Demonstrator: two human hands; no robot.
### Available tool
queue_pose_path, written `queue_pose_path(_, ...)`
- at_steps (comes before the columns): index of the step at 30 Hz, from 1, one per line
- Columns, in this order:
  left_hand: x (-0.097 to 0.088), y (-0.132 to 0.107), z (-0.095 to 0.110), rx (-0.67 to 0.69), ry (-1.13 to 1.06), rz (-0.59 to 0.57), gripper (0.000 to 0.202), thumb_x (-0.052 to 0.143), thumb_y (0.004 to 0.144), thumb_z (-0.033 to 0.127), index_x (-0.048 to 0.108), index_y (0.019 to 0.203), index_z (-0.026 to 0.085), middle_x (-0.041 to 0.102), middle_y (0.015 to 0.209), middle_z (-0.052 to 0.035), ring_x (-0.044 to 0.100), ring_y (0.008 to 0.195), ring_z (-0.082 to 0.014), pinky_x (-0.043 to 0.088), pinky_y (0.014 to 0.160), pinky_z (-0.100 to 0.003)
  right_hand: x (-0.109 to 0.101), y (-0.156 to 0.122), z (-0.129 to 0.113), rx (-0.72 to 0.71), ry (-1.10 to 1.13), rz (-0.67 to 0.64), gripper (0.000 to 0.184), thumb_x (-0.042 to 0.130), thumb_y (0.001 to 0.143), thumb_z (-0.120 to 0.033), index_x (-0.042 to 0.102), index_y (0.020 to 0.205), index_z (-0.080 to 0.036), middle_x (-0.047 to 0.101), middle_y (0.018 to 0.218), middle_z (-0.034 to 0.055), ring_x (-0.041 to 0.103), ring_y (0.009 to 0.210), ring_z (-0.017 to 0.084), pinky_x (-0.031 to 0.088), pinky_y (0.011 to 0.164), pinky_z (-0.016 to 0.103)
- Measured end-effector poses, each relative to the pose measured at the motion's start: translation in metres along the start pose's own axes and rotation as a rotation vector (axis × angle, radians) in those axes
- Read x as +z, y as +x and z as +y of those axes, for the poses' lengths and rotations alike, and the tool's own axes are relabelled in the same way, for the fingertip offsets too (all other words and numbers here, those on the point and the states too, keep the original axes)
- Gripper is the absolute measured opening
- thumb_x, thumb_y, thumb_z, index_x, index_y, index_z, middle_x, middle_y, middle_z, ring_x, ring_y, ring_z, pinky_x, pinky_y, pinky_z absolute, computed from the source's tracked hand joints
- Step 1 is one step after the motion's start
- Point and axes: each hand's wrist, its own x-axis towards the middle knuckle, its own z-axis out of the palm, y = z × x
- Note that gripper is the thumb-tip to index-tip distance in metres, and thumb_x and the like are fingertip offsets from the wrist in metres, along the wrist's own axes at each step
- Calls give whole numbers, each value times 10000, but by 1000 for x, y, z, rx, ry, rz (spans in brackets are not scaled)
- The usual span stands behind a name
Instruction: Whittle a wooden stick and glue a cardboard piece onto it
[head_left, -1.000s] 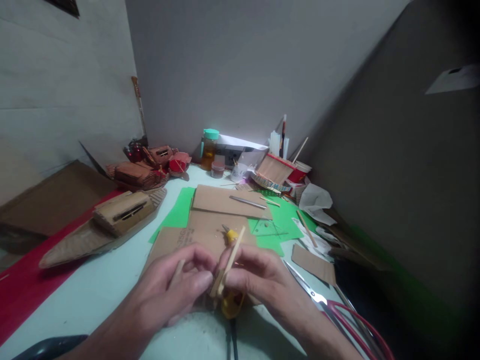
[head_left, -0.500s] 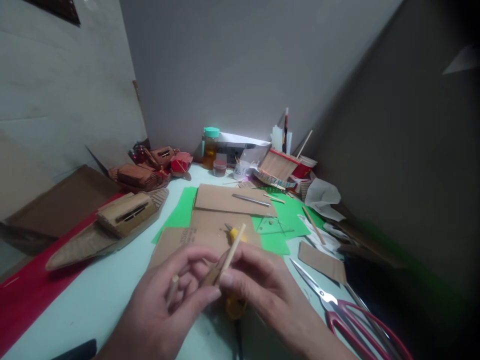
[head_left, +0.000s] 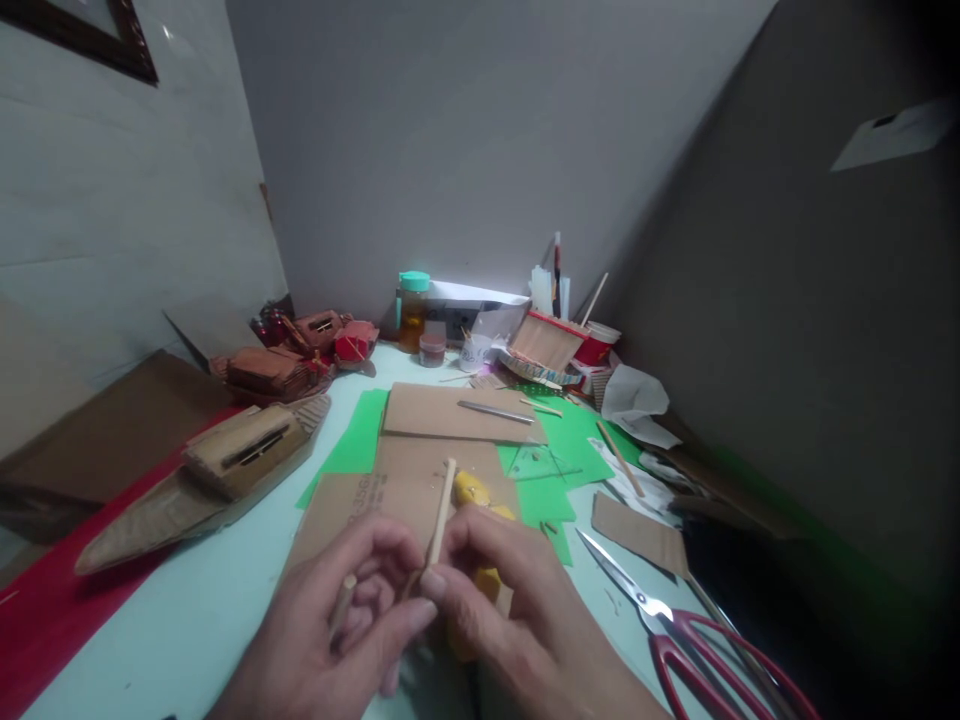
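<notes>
Both hands meet low in the middle of the view over brown cardboard sheets (head_left: pixel 352 500). My left hand (head_left: pixel 337 620) is curled, with a short wooden stick (head_left: pixel 343 600) lying in its fingers. My right hand (head_left: pixel 510 610) pinches a longer thin wooden stick (head_left: pixel 440 520) that points up and away from me; the left thumb touches its lower end. A yellow glue gun (head_left: pixel 472 490) lies just behind and under the right hand, partly hidden by it.
Red-handled scissors (head_left: pixel 675 625) lie at the right. A cardboard boat model (head_left: pixel 202 470) sits on the left, smaller red-brown models (head_left: pixel 292 355) behind it. Green paper (head_left: pixel 570 440), a metal ruler (head_left: pixel 495 411), jars and cups (head_left: pixel 420 320) crowd the far side near the wall.
The long stick has tilted more upright and shifted slightly left. My left hand opened up to show the short stick in its fingers. The camera view shifted a little.
</notes>
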Motion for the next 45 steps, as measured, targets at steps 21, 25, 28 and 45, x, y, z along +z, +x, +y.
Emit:
queue_pose_path(21,-18,10,7,-28,-344,-99,308,614,918,526,604,918,218,423,575,83,176,461,-70,143,410,-180,-3,-2,-8,89,286,-51,181,564,950,-315,671,958,-169,627,718,1,617,628,118,494,610,223)
queue_pose_path(25,-15,12,1,15,-189,-185,332,552,946,535,588,1031,216,420,511,84,248,468,-96,196,457,-207,-1,1,-3,110,378,32,257,668,888,-350,610,1079,-189,609,797,-12,655,665,127,524,610,238)
queue_pose_path(28,-14,11,-5,20,-118,-223,412,582,904,617,600,992,215,424,603,62,346,570,-124,274,517,-215,2,1,1,146,377,51,228,707,860,-358,567,909,-185,618,744,-11,622,617,116,493,569,225)
queue_pose_path(45,-17,19,1,-30,-278,-17,388,715,814,560,553,909,220,304,520,124,191,417,-77,119,390,-182,-16,-11,18,241,-634,204,272,479,983,-442,574,934,-191,704,688,93,640,595,265,330,523,303)
